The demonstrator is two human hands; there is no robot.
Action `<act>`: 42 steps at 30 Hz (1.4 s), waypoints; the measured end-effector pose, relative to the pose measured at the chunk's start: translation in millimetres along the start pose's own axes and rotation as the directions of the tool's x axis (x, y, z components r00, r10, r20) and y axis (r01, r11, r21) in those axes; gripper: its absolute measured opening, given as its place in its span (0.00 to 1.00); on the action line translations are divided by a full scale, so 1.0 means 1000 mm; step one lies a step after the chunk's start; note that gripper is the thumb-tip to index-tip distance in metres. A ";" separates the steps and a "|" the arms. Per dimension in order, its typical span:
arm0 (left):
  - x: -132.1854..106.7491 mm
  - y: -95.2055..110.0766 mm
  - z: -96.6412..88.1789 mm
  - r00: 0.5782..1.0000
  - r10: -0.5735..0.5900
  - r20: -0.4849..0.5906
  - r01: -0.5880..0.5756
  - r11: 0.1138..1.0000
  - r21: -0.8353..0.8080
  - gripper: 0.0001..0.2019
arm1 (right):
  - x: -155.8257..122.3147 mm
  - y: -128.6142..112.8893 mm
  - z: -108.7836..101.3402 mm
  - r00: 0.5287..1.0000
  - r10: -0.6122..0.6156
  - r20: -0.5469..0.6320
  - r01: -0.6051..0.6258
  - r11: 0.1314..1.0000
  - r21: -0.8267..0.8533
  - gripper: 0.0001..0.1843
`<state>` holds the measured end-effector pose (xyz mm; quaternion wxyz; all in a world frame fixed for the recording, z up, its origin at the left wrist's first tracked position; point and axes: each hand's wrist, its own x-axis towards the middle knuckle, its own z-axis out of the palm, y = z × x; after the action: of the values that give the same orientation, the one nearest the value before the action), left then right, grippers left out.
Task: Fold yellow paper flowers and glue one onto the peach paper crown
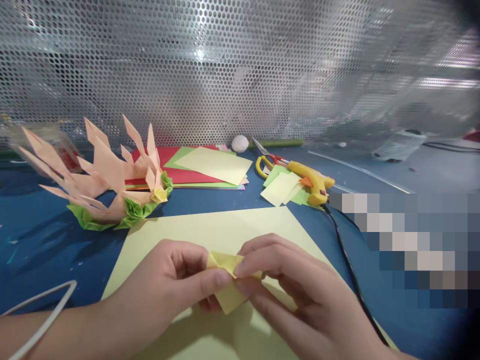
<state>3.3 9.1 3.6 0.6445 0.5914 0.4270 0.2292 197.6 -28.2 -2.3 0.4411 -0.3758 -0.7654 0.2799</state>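
Note:
A small piece of yellow paper (229, 298), partly folded, is held up between both my hands. My left hand (176, 285) pinches its left side, the thumb lying across the front. On the right side, my right hand (300, 285) grips it with thumb and fingertips near the middle crease. Fingers cover part of the folds. Beneath my hands lies a large pale yellow sheet (210, 222). To the left stands a folded-paper piece (108, 165) with pink pointed parts, green crumpled-looking leaves at its base and a small yellow flower (160, 195).
Behind lie stacked coloured sheets (213, 162) and a white ball (240, 144). Scissors (264, 152), small paper squares (279, 189) and a yellow glue gun (313, 180) sit at right; its black cord (343, 255) runs toward me. A perforated metal panel (210, 70) closes off the back.

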 end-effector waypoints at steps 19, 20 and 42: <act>-0.004 -0.003 0.000 0.994 0.056 0.095 -0.051 0.997 -0.058 0.06 | 0.002 0.000 0.004 0.920 0.389 0.047 -0.391 0.901 0.188 0.04; -0.004 -0.002 0.001 0.994 0.068 0.091 -0.064 0.997 -0.044 0.06 | 0.002 0.002 0.004 0.914 0.402 0.061 -0.405 0.887 0.220 0.04; -0.004 -0.002 0.008 1.000 0.009 0.019 -0.010 0.997 0.071 0.05 | 0.005 -0.009 0.012 0.871 0.473 0.134 -0.491 0.837 0.242 0.05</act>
<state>6.7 0.9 2.2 0.6261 0.6179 0.4261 0.2114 182.8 -30.0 1.3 0.3766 -0.4833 -0.6156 0.4956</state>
